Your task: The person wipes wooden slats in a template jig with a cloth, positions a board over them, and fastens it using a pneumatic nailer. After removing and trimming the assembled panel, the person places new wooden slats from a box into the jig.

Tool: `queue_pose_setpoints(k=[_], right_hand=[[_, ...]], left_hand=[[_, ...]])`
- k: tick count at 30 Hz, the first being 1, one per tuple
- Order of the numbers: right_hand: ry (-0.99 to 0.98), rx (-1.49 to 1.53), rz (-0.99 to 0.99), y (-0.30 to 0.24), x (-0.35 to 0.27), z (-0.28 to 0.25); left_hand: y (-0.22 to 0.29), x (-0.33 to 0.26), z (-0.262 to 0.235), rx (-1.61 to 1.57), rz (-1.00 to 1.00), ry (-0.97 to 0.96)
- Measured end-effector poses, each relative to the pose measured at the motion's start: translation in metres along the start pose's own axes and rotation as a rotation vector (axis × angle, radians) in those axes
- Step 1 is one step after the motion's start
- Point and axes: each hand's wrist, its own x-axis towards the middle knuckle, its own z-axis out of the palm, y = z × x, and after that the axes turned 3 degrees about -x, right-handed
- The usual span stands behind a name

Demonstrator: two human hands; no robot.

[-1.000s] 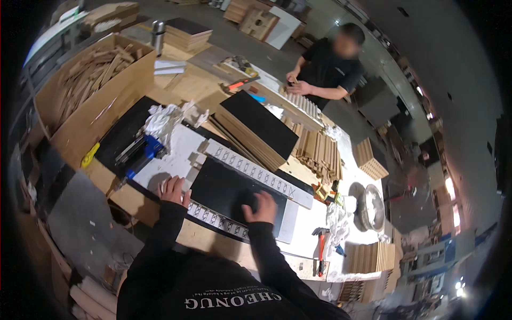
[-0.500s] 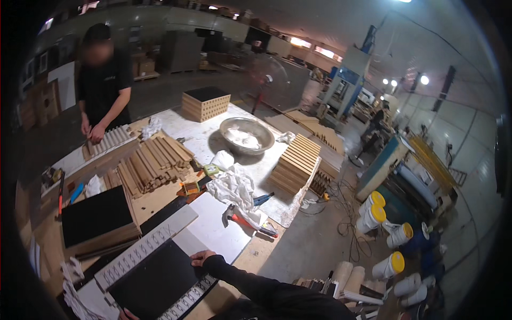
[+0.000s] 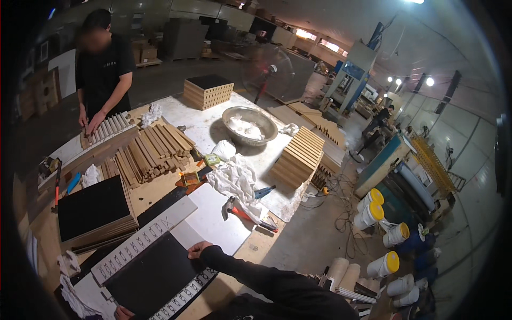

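Observation:
A black rectangular panel (image 3: 154, 272) lies in front of me between two white strips printed with rows of black marks, a far strip (image 3: 136, 242) and a near strip (image 3: 186, 296). My right hand (image 3: 198, 249) pinches the panel's right edge, fingers closed. At the panel's near left corner, my left hand (image 3: 124, 313) grips the edge, mostly cut off by the picture's lower rim. Just beyond the panel are a white board (image 3: 216, 218) and a claw hammer (image 3: 248, 216) with an orange and black handle.
A stack of black-topped panels (image 3: 96, 208) stands at left, near wooden strips (image 3: 152, 154). Farther back are a metal basin (image 3: 249, 126), white cloth (image 3: 234, 176), a slotted wooden stack (image 3: 298, 157) and a co-worker (image 3: 104, 69) handling ridged pieces. White buckets (image 3: 369, 216) stand on the floor at right.
The view has shifted slightly, and more of my left hand shows at the panel's corner. My right hand keeps its pinch on the edge. The co-worker's hands have moved a little over the ridged pieces.

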Motion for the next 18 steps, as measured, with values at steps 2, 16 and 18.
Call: queue_pose_setpoints(k=[2,16,18], right_hand=[[0.008,-0.060,-0.020,-0.006,0.000,-0.001],[-0.068,0.179,-0.008,0.008,0.030,0.003],[-0.082,0.209,-0.002,0.009,0.032,0.003]], left_hand=[[-0.011,0.004,0.007,-0.158,0.251,0.237],[-0.019,0.024,0.038,0.117,0.143,0.047],[-0.021,0.023,0.043,-0.097,0.341,0.388]])
